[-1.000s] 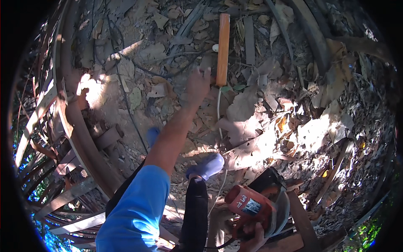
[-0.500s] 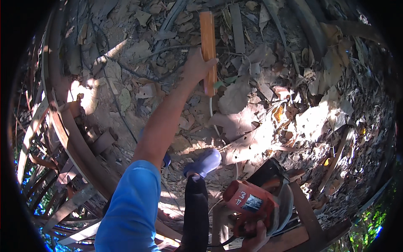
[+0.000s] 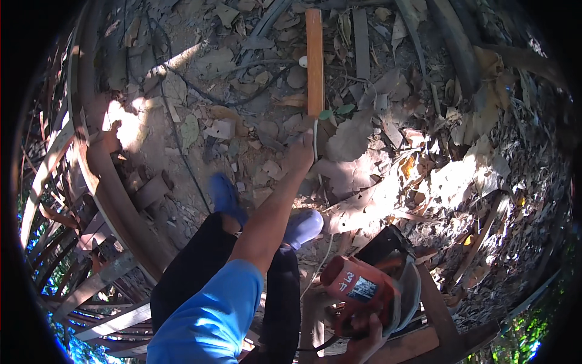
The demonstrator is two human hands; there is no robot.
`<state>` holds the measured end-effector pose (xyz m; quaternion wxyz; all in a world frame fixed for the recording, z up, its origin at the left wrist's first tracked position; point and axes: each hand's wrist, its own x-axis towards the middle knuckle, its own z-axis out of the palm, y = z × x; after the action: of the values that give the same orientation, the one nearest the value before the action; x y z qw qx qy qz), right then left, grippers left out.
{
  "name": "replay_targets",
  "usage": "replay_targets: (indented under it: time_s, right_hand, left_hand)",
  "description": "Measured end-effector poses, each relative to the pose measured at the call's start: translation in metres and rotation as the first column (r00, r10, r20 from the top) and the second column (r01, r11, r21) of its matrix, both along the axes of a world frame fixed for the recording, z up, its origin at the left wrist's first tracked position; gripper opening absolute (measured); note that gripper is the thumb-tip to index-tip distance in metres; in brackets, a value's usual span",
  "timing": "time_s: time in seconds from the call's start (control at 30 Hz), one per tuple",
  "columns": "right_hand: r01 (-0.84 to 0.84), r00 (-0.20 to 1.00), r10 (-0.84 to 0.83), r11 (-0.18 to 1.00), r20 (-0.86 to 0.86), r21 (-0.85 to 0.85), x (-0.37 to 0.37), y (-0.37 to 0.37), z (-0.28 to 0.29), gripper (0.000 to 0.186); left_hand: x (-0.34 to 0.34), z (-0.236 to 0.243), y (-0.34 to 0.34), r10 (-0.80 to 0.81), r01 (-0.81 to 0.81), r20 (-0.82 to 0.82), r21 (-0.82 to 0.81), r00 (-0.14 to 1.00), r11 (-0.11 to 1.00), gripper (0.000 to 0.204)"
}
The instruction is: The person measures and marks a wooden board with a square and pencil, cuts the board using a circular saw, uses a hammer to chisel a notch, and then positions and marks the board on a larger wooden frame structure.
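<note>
My left hand (image 3: pixel 302 148) is curled beside a thin white cord (image 3: pixel 316 126); whether it grips the cord is unclear. Just above it lies an orange, bar-shaped piece (image 3: pixel 314 60), with the cord at its lower end. At lower right, my right hand (image 3: pixel 370 333) is closed on the handle of a red power saw (image 3: pixel 342 273), which has a black part and a grey guard and rests by some wooden pieces (image 3: pixel 433 291).
My feet in blue rubber shoes (image 3: pixel 303 227) stand on leaf-strewn dirt (image 3: pixel 254 164). Long curved palm stalks (image 3: pixel 100 188) pile up along the left, more stalks (image 3: pixel 454 54) lie at upper right, and black cables (image 3: pixel 182 139) cross the ground.
Half a second ago my left hand was on the orange piece; it has since let go and moved down toward me to the white cord. My right hand still holds the saw.
</note>
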<state>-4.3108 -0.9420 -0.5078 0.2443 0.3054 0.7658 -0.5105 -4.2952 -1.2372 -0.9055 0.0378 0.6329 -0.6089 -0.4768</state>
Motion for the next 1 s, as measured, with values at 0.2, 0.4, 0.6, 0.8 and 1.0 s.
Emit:
replay_targets:
  time_s: [0.2,0.4,0.6,0.8,1.0]
  right_hand:
    - [-0.048,0.997,0.051,0.997,0.055,-0.052,0.006,0.001,-0.003,0.019]
    - [-0.074,0.997,0.075,0.997,0.030,-0.024,0.010,0.011,-0.009,0.024]
    - [0.007,0.999,-0.006,1.000,0.047,-0.017,0.006,0.003,-0.005,0.030]
    - [-0.021,0.999,0.023,0.999,0.046,-0.046,-0.001,-0.015,-0.005,0.017]
    - [-0.026,0.997,0.031,0.998,0.078,-0.054,-0.003,-0.019,-0.003,0.016]
  left_hand:
    - [-0.034,0.034,-0.042,0.123,-0.064,0.150,-0.350,0.981,0.935,0.072]
    - [-0.055,0.030,-0.085,-0.097,0.099,0.284,0.008,0.954,0.995,0.076]
    - [-0.055,0.033,-0.092,-0.131,0.119,0.192,0.070,0.973,0.990,0.067]
    - [-0.068,0.051,-0.078,-0.168,0.220,0.378,-0.098,0.910,0.970,0.063]
    - [-0.063,0.046,-0.079,-0.124,0.206,0.345,-0.215,0.931,0.955,0.065]
